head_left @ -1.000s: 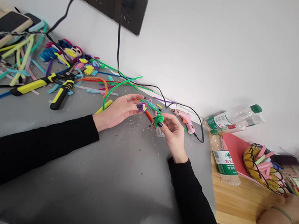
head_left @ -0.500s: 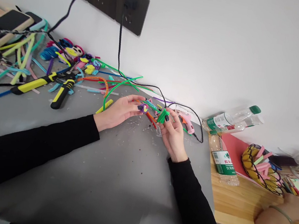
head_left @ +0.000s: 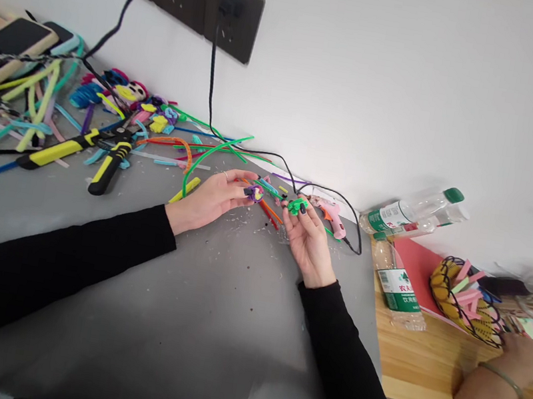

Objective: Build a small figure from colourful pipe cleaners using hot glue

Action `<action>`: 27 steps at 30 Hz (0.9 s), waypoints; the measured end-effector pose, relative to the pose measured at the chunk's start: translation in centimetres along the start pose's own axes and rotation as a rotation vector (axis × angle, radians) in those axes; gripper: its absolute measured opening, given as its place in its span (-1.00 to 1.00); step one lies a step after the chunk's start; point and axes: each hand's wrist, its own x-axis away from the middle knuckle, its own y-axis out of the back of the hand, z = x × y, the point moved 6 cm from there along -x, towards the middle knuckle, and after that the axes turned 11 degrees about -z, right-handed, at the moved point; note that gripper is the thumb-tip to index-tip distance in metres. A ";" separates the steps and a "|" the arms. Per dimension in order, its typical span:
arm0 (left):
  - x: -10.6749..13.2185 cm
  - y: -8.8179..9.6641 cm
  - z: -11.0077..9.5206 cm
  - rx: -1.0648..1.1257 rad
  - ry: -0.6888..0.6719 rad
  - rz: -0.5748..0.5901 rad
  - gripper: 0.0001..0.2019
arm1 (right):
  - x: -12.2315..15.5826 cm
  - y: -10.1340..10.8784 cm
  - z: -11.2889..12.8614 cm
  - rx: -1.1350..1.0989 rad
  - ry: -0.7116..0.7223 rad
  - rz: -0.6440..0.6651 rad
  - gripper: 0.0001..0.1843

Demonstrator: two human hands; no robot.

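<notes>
Between thumb and fingers, my left hand (head_left: pixel 213 199) pinches a small purple and yellow pipe-cleaner piece (head_left: pixel 256 193). My right hand (head_left: pixel 310 241) is closed on a green pipe-cleaner piece (head_left: pixel 297 206), bunched into a small shape. The two pieces are held apart, above the grey table. A long green pipe cleaner (head_left: pixel 213 153) curves up behind my left wrist. Just beyond my right hand lies a pink glue gun (head_left: pixel 333 217) with its black cord.
Pliers with yellow-black handles (head_left: pixel 111 165), loose pipe cleaners (head_left: pixel 33 102) and small fuzzy figures (head_left: pixel 129 93) lie at left. Plastic bottles (head_left: pixel 398 289), a wire basket (head_left: pixel 466 298) and another person's arm (head_left: pixel 495 381) are at right. Cords drop from a wall socket (head_left: pixel 230 12).
My right hand has turned the green piece, which now lies flatter between the fingers. My left hand stays almost still. The other person's hand has moved at the right.
</notes>
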 end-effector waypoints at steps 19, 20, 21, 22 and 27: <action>0.6 -0.5 -0.2 -0.129 -0.067 0.059 -0.64 | 1.8 -2.0 1.4 0.306 0.323 -0.030 -0.62; 0.7 -0.5 -0.2 -0.151 -0.082 0.066 -0.61 | 2.1 -2.4 1.6 0.322 0.355 -0.016 -0.65; 0.7 -0.5 -0.2 -0.176 -0.097 0.071 -0.59 | 2.4 -2.7 1.7 0.329 0.384 0.001 -0.68; 0.7 -0.5 -0.2 -0.201 -0.113 0.074 -0.58 | 2.7 -3.0 1.8 0.330 0.410 0.017 -0.71; 0.7 -0.3 -0.1 -0.297 -0.172 0.080 -0.55 | 3.2 -3.3 2.2 0.354 0.485 0.039 -0.84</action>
